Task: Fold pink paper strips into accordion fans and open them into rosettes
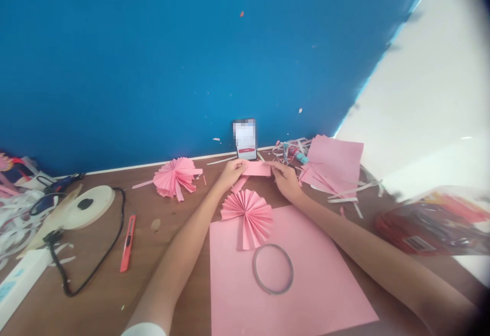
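Observation:
Stretched between my two hands is a small pink paper strip (257, 168), lifted in front of the phone. My left hand (233, 171) pinches its left end, while my right hand (284, 176) grips the right end. Just below lies a pleated pink paper fan (250, 216), partly over a large pink sheet (294, 274). On that sheet rests a thin grey ring (273, 268). Another pleated pink fan (176, 177) sits left of my left hand, with a narrow pink strip sticking out beside it.
A phone (245, 139) leans on the blue wall. Pink sheets (337, 160) and paper scraps lie right. At left are a red cutter (128, 244), a cream disc (90, 206), a black cable (111, 254) and a white power strip (23, 280). A plastic-wrapped package (429, 223) stands far right.

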{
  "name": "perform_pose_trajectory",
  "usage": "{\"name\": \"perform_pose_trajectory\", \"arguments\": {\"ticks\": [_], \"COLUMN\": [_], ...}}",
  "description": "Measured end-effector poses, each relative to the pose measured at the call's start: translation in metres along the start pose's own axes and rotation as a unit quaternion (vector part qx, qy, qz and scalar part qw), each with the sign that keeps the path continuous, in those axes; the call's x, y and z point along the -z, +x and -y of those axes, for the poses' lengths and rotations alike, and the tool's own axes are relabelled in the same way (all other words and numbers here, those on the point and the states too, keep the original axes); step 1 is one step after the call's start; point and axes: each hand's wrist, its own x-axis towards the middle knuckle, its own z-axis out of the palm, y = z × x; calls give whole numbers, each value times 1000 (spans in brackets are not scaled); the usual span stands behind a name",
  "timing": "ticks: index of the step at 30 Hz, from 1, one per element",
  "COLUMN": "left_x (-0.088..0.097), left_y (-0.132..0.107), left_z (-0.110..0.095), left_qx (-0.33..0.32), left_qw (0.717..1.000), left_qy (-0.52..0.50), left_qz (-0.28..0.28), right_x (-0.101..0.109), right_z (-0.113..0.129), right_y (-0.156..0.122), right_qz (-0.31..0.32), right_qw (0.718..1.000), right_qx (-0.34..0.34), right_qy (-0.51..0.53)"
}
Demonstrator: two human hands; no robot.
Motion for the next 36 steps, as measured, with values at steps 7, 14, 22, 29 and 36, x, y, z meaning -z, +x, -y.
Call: {"name": "perform_pose_trajectory", "arguments": {"ticks": [7,14,22,29,36], "left_x": [3,4,1,-2,-1], "left_y": [3,0,-6,-5,-5], "left_z": [6,0,-14,-13,-13], "left_qx": [15,-1,-47,-53,-67], "left_qw": [998,996,996,992,990], "left_qy": [-54,-84,26,93,112], "left_qz": [-20,19,66,60,60], "right_x": [-3,-1,-2,-2,-2], "right_z": [5,11,0,-3,-2], "right_y": [0,-2,1,2,2], "right_qz": [-1,-18,-33,-20,-24], "right_qw": [998,1000,999,998,997], "right_qx": [65,19,-27,-45,-39], "right_qy": [-14,1,34,32,58]}}
